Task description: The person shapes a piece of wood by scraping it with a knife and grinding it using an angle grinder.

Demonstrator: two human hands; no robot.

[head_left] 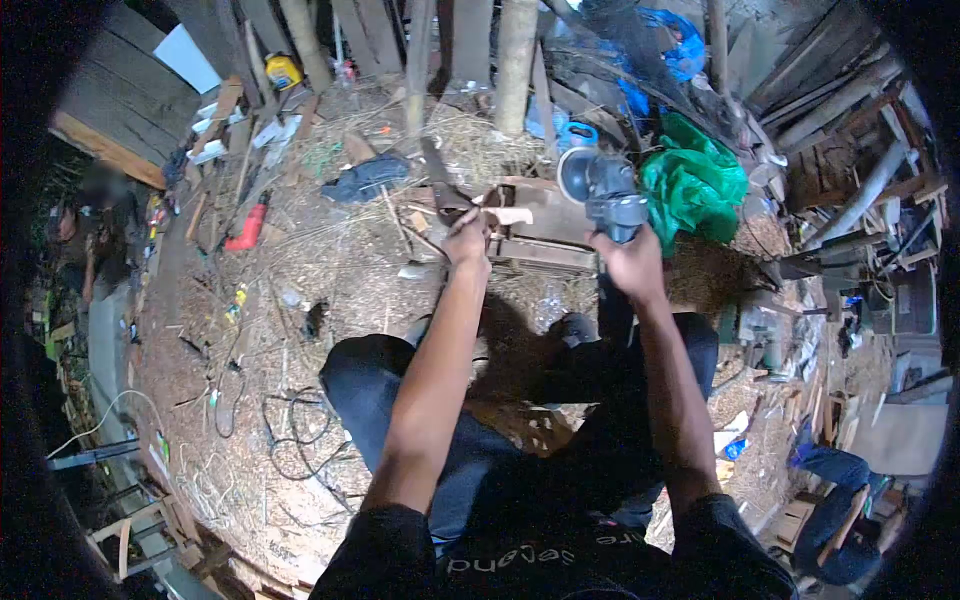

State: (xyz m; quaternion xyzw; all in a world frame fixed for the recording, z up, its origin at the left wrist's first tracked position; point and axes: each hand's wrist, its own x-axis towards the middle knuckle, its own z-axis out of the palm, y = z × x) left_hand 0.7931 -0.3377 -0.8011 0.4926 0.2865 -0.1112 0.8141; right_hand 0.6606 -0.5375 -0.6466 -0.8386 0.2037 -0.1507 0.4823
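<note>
My left hand (467,240) is closed around a dark, curved, blade-like piece (440,168) that points up and away from me. A pale wooden stub (514,215) juts out to the right of my fingers; I cannot tell whether it belongs to the same piece. My right hand (630,258) is wrapped round a grey angle grinder (612,190), its round disc (574,175) facing left, apart from the dark piece. Below and between my hands is a low wooden block (545,250), and a brown board (548,205) lies behind it.
A green plastic sheet (695,180) lies right of the grinder. Dark cloth (365,177) and a red power tool (248,227) lie to the left. Black cable (290,425) coils on the chip-covered ground. Other people are at far left (100,240) and lower right (840,510).
</note>
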